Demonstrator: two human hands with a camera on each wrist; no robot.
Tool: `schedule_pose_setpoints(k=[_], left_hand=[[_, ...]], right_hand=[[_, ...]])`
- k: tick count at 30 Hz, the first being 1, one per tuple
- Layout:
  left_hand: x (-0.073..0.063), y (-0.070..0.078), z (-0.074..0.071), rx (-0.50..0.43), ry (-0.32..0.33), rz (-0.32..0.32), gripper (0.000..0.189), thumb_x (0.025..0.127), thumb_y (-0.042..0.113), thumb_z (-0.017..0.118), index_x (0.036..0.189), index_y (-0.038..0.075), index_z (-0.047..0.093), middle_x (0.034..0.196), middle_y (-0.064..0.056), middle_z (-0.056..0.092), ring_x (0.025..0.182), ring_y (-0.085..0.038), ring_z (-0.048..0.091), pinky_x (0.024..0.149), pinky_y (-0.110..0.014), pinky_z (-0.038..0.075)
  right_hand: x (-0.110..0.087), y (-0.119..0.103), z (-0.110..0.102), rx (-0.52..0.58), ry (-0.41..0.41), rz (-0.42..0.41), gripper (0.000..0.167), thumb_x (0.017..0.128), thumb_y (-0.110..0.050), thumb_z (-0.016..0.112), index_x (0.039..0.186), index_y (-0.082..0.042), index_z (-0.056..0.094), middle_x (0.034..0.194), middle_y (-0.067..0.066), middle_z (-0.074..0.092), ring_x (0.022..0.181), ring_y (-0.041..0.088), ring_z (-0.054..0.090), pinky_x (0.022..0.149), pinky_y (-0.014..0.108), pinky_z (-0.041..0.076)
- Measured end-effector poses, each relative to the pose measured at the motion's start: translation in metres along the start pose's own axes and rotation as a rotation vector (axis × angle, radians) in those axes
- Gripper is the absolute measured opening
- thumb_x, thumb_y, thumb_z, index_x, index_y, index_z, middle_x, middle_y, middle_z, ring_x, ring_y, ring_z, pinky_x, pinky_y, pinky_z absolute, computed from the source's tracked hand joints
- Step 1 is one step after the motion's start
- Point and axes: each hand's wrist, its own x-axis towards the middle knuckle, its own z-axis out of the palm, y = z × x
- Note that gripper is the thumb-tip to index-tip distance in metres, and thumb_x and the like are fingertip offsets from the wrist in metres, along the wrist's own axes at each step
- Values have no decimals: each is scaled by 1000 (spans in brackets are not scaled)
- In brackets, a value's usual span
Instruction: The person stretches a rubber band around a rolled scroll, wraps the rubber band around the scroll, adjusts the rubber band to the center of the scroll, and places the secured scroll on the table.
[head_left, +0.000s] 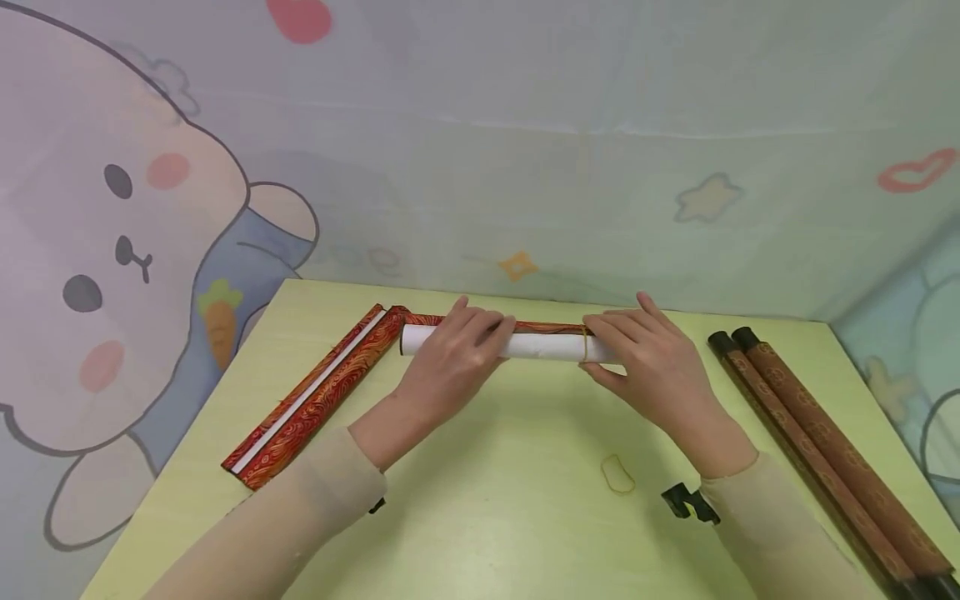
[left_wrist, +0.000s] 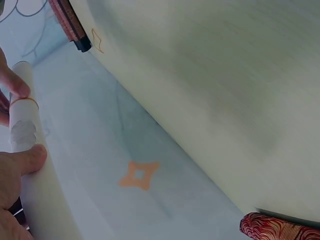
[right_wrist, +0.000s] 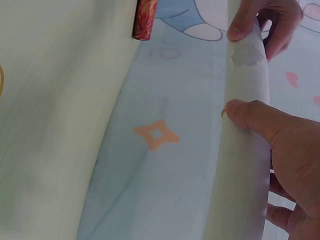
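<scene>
"The white roll (head_left: pixel 543 346), where was it?"

"Up off the table (head_left: pixel 517 517), over its far part, lying crosswise in front of me. I had both ends' worth of it in my grasp, so neither hand was free."

"Was it heavy?"

"I judged it light. It looked like paper wound into a tube: stiff along its length, but likely to dent if I pinched hard. The surface seemed smooth, so a loose grip might have let it turn."

"Where was the best hold?"

"Toward each end, thumbs on one side and fingers wrapped behind. My left hand (head_left: pixel 461 358) gripped the left part; my right hand (head_left: pixel 652 362) gripped near the right end, its thumb right by a thin rubber band (left_wrist: pixel 30 99) on the roll. I'd have gone easy there — pressing could have rolled the band or creased the paper. A ragged grey patch (left_wrist: pixel 23 135) lay between my thumbs; I thought it wise not to rub that."

"And farther out?"

"A loose rubber band (head_left: pixel 633 482) on the table nearer me, a red patterned scroll (head_left: pixel 341 375) slanting at the left, two brown scrolls (head_left: pixel 843 454) at the right. A red strip (head_left: pixel 551 327) showed just behind the roll — whether it belonged to it, I couldn't tell."
</scene>
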Motion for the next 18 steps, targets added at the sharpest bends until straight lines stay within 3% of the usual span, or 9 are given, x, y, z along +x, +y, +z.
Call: schedule_pose_setpoints(k=[5, 10, 18], left_hand=[[3, 4, -1, -5, 21, 13, 40, 85, 12, 93, 120, -1, 77, 113, -14, 75, 105, -29, 72, 106, -54, 56], [4, 5, -2, -15, 25, -15, 40, 84, 9, 93, 119, -1, 77, 114, -16, 75, 105, -32, 72, 106, -56, 55], [0, 3, -1, -39, 9, -25, 43, 83, 10, 94, 120, -2, 77, 114, -16, 75, 106, -31, 73, 107, -56, 54]], right_hand=[[3, 1, 2, 14, -3, -31, 54, 72, -9, 99, 119, 2, 75, 107, 14, 78, 98, 36, 74, 117, 57, 46], [8, 0, 5, 16, 15, -59, 56, 73, -9, 99, 122, 3, 74, 110, 16, 78, 102, 37, 74, 116, 58, 47], [1, 4, 3, -24, -80, 26, 62, 70, -16, 102, 122, 1, 72, 112, 16, 76, 108, 37, 71, 117, 61, 44]])
